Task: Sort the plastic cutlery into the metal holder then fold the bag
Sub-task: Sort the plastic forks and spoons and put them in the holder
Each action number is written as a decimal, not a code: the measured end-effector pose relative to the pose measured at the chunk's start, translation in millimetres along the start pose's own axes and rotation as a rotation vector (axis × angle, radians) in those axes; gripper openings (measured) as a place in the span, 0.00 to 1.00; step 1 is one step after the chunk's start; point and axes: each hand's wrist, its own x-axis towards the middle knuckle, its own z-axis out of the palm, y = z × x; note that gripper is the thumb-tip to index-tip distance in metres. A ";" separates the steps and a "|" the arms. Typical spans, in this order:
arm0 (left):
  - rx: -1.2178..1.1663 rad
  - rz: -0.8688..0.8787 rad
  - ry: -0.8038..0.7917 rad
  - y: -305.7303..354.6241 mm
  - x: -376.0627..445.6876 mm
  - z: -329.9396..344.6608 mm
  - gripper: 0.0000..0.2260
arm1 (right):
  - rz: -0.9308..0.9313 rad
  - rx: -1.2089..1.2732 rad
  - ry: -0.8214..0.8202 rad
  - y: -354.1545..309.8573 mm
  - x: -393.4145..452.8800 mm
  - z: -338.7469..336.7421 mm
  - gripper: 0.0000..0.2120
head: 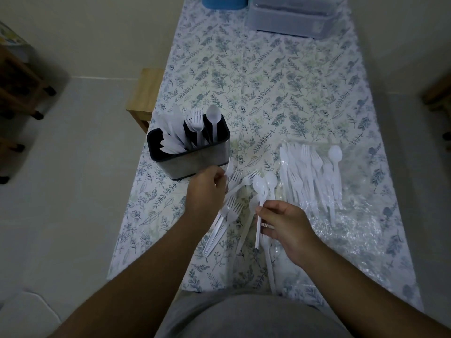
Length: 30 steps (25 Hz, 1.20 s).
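Note:
The metal holder point(195, 159) stands at the table's left edge with white knives, forks and a spoon upright in its compartments. Just in front of it my left hand point(205, 191) pinches a white fork point(229, 167) by its tines end. Loose forks point(231, 211) and spoons point(271, 181) lie between my hands. My right hand point(285, 228) grips a white spoon point(259, 189) by its handle, bowl pointing away. To the right, a clear plastic bag point(353, 215) lies flat with several forks, knives and spoons point(312, 172) on or in it.
A floral cloth covers the long table point(256, 81). A clear plastic container point(292, 18) and a blue object point(224, 2) sit at the far end. A wooden stool point(146, 93) stands left of the table; dark wooden furniture point(17, 81) is further left.

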 end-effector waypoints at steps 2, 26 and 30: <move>-0.106 0.007 -0.047 11.8 -21.9 -12.3 0.02 | -0.052 -0.029 -0.016 -1.8 -2.3 8.3 0.08; 0.048 -0.121 -0.191 -19.7 -90.1 6.3 0.03 | -0.025 -0.222 -0.100 21.9 -18.6 -2.8 0.11; -0.069 0.052 -0.193 -1.0 -107.6 8.5 0.13 | -0.042 -0.153 -0.104 25.8 -19.5 4.0 0.05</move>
